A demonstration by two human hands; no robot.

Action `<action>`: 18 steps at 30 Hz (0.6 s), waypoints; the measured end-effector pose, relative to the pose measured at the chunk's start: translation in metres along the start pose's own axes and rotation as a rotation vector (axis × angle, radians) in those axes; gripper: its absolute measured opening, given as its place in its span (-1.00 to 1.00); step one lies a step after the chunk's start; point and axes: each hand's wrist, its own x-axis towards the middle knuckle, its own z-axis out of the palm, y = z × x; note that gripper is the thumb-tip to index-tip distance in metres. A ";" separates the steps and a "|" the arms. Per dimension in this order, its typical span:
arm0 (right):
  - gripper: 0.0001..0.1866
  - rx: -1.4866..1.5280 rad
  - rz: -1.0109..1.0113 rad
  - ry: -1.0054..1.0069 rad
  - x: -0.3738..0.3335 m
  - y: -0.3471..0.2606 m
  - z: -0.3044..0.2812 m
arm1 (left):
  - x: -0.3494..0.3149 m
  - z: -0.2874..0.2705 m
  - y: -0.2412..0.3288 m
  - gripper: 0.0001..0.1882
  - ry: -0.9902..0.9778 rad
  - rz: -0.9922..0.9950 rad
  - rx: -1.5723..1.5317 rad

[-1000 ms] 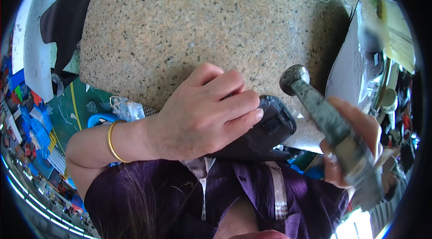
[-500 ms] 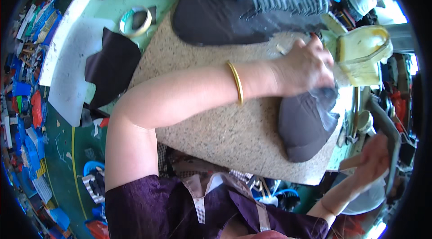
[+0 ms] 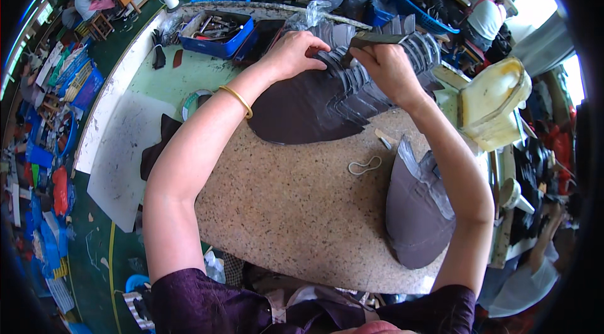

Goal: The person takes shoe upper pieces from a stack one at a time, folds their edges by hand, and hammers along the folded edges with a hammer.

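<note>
A fanned stack of dark brown, leather-like pieces (image 3: 299, 111) lies across the far part of the speckled board, its overlapping grey edges forming ridges. My left hand (image 3: 292, 56), with a gold bangle on the wrist, has thumb and fingers curled round the edge of a dark piece at the stack's left side. Above the ridges, my right hand (image 3: 390, 73) is closed on a flat brownish tool (image 3: 377, 39); its exact kind cannot be made out. Beside my right forearm lies a smaller pile of similar dark pieces (image 3: 415, 221), with a shiny grey edge.
The speckled board (image 3: 283, 208) carries a loop of pale cord (image 3: 365, 165). At the right stands a yellowed plastic container (image 3: 494, 104). Behind are a blue tray of tools (image 3: 217, 35) and a tape roll (image 3: 195, 102). Other people sit farther off.
My left hand has moved from the smaller pile to the large stack. My right hand has come from the lower right up over the stack with the flat tool. The view has shifted.
</note>
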 end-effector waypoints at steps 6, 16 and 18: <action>-0.69 -0.062 0.088 -0.138 0.022 0.005 0.002 | 0.015 -0.008 -0.009 -0.81 -0.057 -0.079 -0.079; -0.65 -0.222 0.012 -0.227 0.044 0.005 0.018 | -0.008 -0.008 0.016 -0.89 0.231 0.357 0.100; -0.65 -0.236 0.001 -0.243 0.044 0.003 0.020 | -0.022 -0.023 0.035 -0.90 0.275 0.419 0.036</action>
